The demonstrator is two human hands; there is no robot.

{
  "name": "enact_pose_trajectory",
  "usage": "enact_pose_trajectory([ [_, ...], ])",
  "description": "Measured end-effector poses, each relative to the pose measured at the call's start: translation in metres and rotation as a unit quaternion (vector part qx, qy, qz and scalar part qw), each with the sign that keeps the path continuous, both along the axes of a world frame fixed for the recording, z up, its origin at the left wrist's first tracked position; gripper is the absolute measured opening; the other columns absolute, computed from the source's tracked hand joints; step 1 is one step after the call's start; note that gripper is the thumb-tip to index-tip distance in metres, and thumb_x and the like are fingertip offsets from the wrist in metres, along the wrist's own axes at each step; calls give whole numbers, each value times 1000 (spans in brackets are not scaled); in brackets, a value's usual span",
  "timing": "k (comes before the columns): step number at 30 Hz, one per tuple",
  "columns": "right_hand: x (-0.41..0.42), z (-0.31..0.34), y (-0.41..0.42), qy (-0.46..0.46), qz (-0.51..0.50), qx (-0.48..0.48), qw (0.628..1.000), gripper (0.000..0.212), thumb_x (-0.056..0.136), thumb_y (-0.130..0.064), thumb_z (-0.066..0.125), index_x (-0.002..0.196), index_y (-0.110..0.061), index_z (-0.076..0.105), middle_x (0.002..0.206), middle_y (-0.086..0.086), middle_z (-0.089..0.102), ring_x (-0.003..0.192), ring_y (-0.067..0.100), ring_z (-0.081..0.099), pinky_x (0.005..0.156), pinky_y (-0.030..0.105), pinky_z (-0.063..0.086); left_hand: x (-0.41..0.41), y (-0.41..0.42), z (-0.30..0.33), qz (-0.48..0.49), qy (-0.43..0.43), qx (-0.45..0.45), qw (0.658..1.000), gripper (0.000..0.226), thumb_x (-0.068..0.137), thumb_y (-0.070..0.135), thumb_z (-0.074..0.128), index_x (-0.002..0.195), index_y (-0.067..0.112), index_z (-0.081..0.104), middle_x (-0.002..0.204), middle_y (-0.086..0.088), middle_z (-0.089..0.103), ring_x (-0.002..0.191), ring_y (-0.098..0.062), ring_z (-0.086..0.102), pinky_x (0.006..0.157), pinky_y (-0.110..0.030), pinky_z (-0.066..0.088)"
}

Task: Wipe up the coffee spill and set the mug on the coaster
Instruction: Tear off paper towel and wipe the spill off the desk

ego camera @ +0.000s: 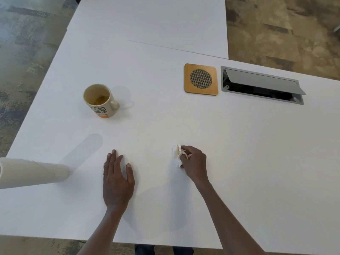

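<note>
Two hands on table (239,135): L hand (117,179) flat, fingers straight; R hand (193,161) pinches stained tissue (177,152) at 6 o'clock. Mug (100,101) at 10, print unreadable; coaster (201,79) at 1, well apart.

White table (239,144) fills view, seam line running across far part where second tabletop (147,19) butts against it. Grey cable hatch (261,85) set into surface at right, lid tilted open, dark cavity beneath. Paper towel roll (31,173) at left edge, partly cut off by frame, casting long soft shadow toward centre. Mottled carpet floor (285,24) beyond table, brownish at right, grey-green at left. Dark trousers (163,250) just visible below near table edge.
</note>
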State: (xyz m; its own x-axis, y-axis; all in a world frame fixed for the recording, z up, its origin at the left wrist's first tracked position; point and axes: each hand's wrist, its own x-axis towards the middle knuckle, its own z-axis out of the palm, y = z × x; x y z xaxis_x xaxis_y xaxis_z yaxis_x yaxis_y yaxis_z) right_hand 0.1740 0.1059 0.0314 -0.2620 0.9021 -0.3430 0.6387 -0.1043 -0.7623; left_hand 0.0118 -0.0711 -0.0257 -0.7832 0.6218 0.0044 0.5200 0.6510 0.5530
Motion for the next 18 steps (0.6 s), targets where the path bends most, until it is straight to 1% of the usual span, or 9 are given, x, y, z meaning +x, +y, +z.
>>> enact_pose_trajectory([
  [2,1,-1,4,20,-8,-98,995,10,88,-17,64,92,-12,71,79,-2,66,68,12,59,64,26,47,0,1,0,-2,2,1,1000,48,101,33,40,138,4,53,162,-7,37,154,-19,26,126,-28,15],
  [3,1,-1,6,83,-28,-181,980,10,88,-14,62,87,-8,70,80,2,64,72,18,57,66,28,45,-1,1,1,-3,3,1,1000,48,101,32,40,138,4,53,162,-8,37,154,-19,26,126,-29,15],
  [6,-1,7,9,303,-98,-379,869,19,87,1,55,84,-10,69,86,7,63,80,20,60,69,26,51,-1,1,0,-4,1,-4,1000,50,101,33,39,138,3,53,162,-8,36,154,-19,25,126,-29,15],
  [7,-1,7,10,303,-97,-385,866,19,88,2,55,84,-10,70,87,7,65,81,20,62,70,25,52,-1,0,1,-4,-1,-5,1000,50,101,34,39,138,3,53,162,-8,36,154,-19,25,126,-29,15],
  [9,-3,6,12,169,-61,-297,938,14,87,-3,61,86,-10,73,87,7,71,79,19,66,70,26,54,-1,-1,1,-3,-1,-3,1000,50,101,34,39,138,4,53,162,-7,36,154,-19,25,126,-27,14],
  [11,-5,3,12,21,-19,-124,992,16,84,-6,64,93,-12,75,86,2,72,76,9,67,68,20,51,0,0,1,-2,0,-1,1000,49,100,33,40,138,4,53,162,-7,37,154,-19,25,126,-27,14],
  [13,-9,3,9,-16,15,14,1000,27,82,1,58,99,-13,75,87,-1,71,73,-6,63,62,6,46,0,0,0,-1,1,-2,1000,49,100,34,40,138,4,53,162,-7,37,154,-19,25,126,-29,16],
  [14,-9,2,6,-24,33,64,997,32,81,5,57,100,-12,75,90,1,71,76,-5,64,65,4,45,1,0,-1,0,0,-1,1000,49,100,34,40,138,5,53,162,-7,37,154,-18,25,126,-31,18],
  [18,-3,-4,-7,-21,63,149,987,39,80,15,52,102,-7,76,102,8,71,95,19,66,86,10,42,1,0,-2,0,3,4,1000,49,100,35,40,137,5,53,162,-7,38,154,-18,25,124,-38,25],
])
